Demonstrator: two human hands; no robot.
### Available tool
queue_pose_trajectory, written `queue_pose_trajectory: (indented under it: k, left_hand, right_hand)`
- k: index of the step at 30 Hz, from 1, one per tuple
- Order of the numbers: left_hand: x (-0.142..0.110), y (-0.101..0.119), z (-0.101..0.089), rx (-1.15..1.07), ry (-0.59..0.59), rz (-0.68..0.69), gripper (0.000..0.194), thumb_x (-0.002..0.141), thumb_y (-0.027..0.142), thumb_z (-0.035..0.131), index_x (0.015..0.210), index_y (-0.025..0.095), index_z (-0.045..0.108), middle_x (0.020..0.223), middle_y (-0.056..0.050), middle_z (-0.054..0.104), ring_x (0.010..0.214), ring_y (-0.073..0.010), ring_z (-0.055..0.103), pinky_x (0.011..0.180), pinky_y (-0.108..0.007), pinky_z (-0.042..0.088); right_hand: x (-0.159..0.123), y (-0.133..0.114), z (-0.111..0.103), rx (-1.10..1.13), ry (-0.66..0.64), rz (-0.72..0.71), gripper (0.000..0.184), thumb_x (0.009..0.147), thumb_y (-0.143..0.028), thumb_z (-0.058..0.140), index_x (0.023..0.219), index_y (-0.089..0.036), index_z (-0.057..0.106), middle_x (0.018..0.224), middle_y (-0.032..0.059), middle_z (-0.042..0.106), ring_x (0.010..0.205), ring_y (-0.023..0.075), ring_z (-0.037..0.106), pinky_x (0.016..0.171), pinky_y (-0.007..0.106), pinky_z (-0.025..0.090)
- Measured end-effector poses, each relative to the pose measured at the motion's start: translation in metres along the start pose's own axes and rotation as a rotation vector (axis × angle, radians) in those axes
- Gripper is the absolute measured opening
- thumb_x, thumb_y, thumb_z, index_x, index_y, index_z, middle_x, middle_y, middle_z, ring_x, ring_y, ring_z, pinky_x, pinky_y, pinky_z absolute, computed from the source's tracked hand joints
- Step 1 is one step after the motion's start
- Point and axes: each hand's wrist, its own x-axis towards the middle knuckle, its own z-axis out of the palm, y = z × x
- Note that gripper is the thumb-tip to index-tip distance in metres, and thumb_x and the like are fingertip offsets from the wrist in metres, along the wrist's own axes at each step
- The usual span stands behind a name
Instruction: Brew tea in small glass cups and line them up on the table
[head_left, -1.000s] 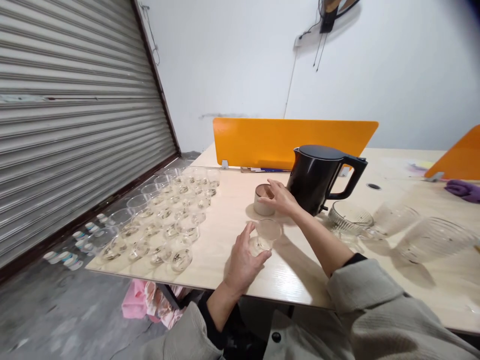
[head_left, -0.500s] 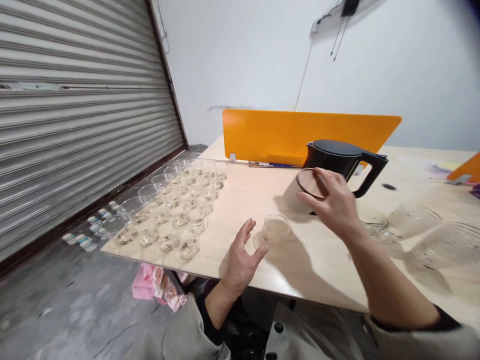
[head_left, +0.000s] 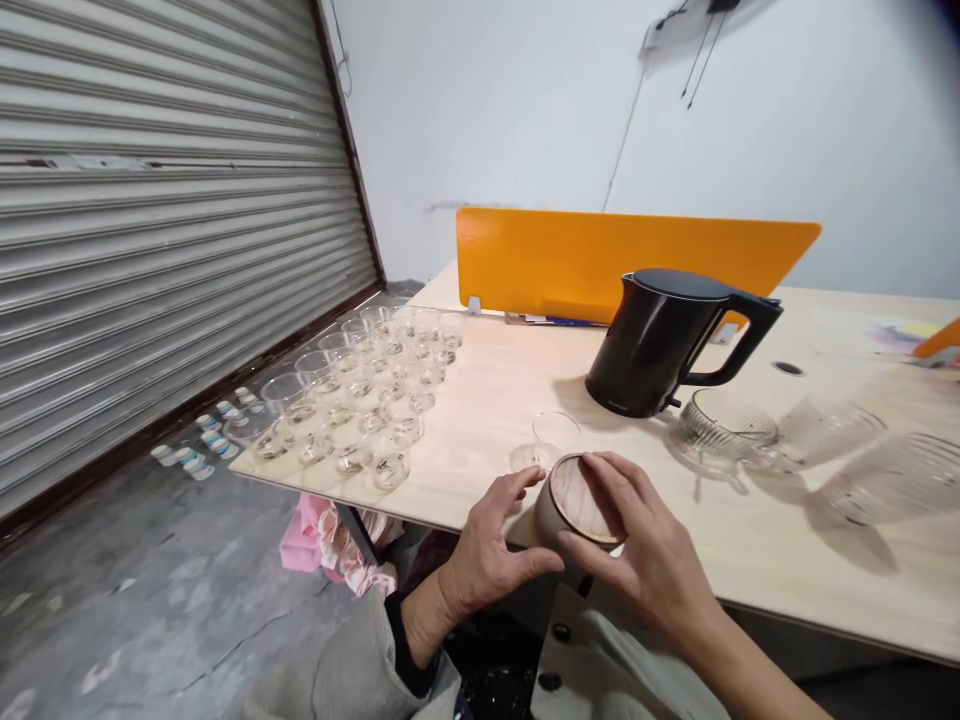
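A beige canister with a round wooden lid (head_left: 586,497) is held up near the table's front edge. My right hand (head_left: 645,545) grips it around the lid and its right side. To its left, my left hand (head_left: 495,545) is open, thumb and fingers spread beside the canister's wall; whether it touches the wall I cannot tell. Just behind the canister stands a small clear cup (head_left: 556,432), its lower part partly hidden by my hand and the canister. A black electric kettle (head_left: 649,340) stands farther back.
Many clear cups (head_left: 360,390) with dark bits at the bottom stand in rows at the table's left. A ribbed glass bowl (head_left: 724,430) and stacked clear cups (head_left: 900,480) are on the right. An orange divider (head_left: 540,260) stands behind. Small white bottles (head_left: 217,440) are on the floor.
My right hand has brought the canister from in front of the kettle toward me, beside my left hand. The kettle and ribbed bowl are now in fuller view.
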Motion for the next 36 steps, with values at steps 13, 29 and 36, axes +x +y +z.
queue_pose_trajectory:
  k: [13,29,36]
  left_hand:
    - [0.010,-0.006,0.018,0.164,0.050,-0.072,0.087,0.078,0.053,0.081,0.150,0.022,0.043,0.149,-0.015,0.056,0.138,-0.0346,0.054,0.121,-0.051,0.041]
    - [0.014,-0.009,0.025,0.265,0.068,-0.194,0.101,0.060,0.045,0.092,0.148,0.028,0.044,0.138,-0.009,0.064,0.126,-0.0357,0.063,0.111,-0.051,0.050]
    - [0.013,-0.001,0.016,0.182,0.055,-0.172,0.094,0.061,0.041,0.094,0.142,0.027,0.050,0.139,-0.009,0.064,0.128,-0.0337,0.061,0.111,-0.050,0.049]
  right_hand:
    - [0.012,-0.010,0.016,-0.135,-0.019,-0.052,0.092,0.083,-0.064,0.072,0.159,-0.030,0.034,0.140,0.0187,0.058,0.124,0.0406,0.061,0.093,0.058,0.060]
    - [0.025,-0.021,0.009,0.005,0.048,0.095,0.051,0.096,-0.054,0.054,0.140,-0.028,0.060,0.128,0.0133,0.067,0.115,0.0344,0.065,0.095,0.051,0.058]
    - [0.011,0.001,-0.019,0.079,0.206,0.135,0.055,0.098,-0.051,0.054,0.148,-0.027,0.050,0.141,0.0122,0.058,0.130,0.0334,0.055,0.110,0.051,0.046]
